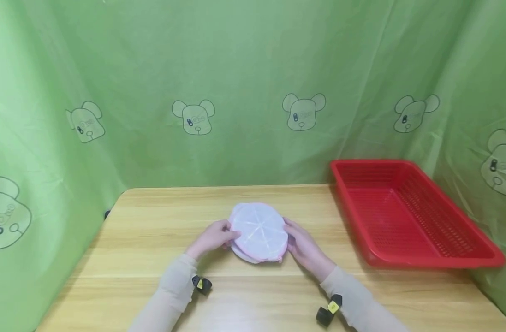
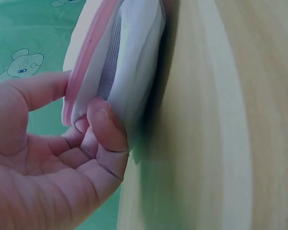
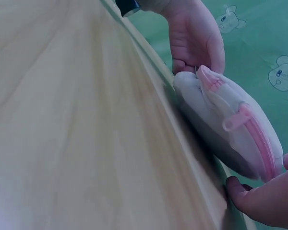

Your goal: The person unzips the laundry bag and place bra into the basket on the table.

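Observation:
A round white mesh laundry bag [image 1: 258, 230] with pink trim is held slightly above the middle of the table between both hands. My left hand [image 1: 213, 236] pinches its left edge, thumb on top in the head view. In the left wrist view, the fingers [image 2: 108, 129] are at the fabric edge beside the pink zip band, and a mesh side wall shows. My right hand [image 1: 303, 246] grips the right edge, with some fingers hidden behind the bag. In the right wrist view, a pink zipper pull [image 3: 236, 120] hangs at the bag's side, and the bag looks puffed and thick.
A large red plastic basket [image 1: 360, 230] stands on the right of the wooden table [image 1: 153, 230]. Green curtains [image 1: 253, 55] with bear-head prints hang behind and at both sides. Each wrist carries a small black device [image 1: 203, 285].

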`<move>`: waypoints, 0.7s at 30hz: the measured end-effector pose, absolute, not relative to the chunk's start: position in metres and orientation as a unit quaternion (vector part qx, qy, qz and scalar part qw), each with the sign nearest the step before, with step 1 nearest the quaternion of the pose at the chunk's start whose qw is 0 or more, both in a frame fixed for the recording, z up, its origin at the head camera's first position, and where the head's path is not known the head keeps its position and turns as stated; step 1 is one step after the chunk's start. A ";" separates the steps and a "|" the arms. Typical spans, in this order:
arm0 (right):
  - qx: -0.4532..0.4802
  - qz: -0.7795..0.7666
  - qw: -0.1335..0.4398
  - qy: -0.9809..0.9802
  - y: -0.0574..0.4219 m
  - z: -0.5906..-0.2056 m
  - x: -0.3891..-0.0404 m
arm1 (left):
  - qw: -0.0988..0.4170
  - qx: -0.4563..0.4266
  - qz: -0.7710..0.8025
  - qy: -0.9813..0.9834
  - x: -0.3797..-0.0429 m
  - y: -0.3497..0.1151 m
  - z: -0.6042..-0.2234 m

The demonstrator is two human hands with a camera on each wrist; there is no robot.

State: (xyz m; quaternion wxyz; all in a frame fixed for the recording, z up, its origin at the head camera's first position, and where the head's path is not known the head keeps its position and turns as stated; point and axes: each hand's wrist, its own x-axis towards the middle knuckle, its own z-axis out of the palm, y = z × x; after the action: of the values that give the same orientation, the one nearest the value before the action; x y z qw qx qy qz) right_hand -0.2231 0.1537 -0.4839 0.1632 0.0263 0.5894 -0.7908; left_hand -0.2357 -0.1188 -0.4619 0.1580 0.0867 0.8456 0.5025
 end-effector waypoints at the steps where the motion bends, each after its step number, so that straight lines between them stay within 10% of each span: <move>1: 0.029 -0.782 0.161 0.602 0.157 -0.484 -0.222 | 0.161 0.090 0.504 0.844 -0.235 -0.118 -0.462; 21: -0.075 -0.611 0.176 0.769 0.177 -0.479 -0.192 | 0.186 0.093 0.519 0.829 -0.234 -0.117 -0.466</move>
State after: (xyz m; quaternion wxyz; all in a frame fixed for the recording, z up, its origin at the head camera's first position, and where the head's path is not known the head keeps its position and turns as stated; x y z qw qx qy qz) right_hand -0.1917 0.1773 -0.4793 0.1759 -0.0752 0.7685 -0.6105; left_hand -0.2337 -0.1169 -0.4665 0.1856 0.0927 0.8294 0.5188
